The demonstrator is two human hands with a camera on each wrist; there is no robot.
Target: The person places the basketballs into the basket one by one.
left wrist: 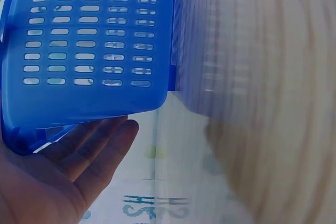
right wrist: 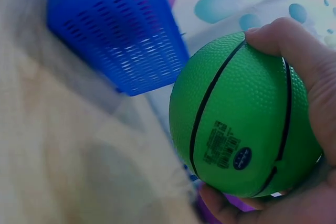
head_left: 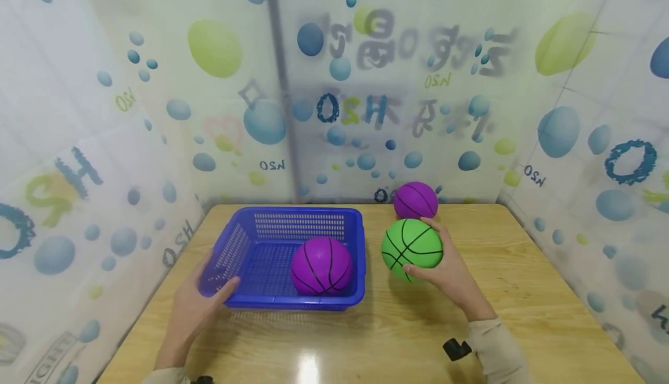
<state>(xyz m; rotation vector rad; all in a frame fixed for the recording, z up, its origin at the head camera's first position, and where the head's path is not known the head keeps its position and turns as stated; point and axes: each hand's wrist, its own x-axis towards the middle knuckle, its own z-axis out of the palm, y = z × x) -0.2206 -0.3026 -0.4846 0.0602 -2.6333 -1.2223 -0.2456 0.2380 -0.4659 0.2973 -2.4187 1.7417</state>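
Observation:
A blue plastic basket (head_left: 300,301) with slotted walls stands on the left part of the table. My left hand (head_left: 195,308) grips it at the near left corner, thumb over the rim; in the left wrist view the fingers (left wrist: 107,150) lie along its outer side. A purple toy basketball (head_left: 321,266) sits inside, at the right end. To the right of the basket, my right hand (head_left: 452,271) holds a green toy basketball (head_left: 410,249) between thumb and fingers. Its printed label shows in the right wrist view, with the ball's shadow on the tabletop below.
Behind the green ball, a second purple basketball (head_left: 416,200) rests at the table's back edge. The wooden table (head_left: 407,337) is enclosed at the back and sides by a patterned curtain (head_left: 334,151). A black wrist device (head_left: 457,349) sits by the right sleeve.

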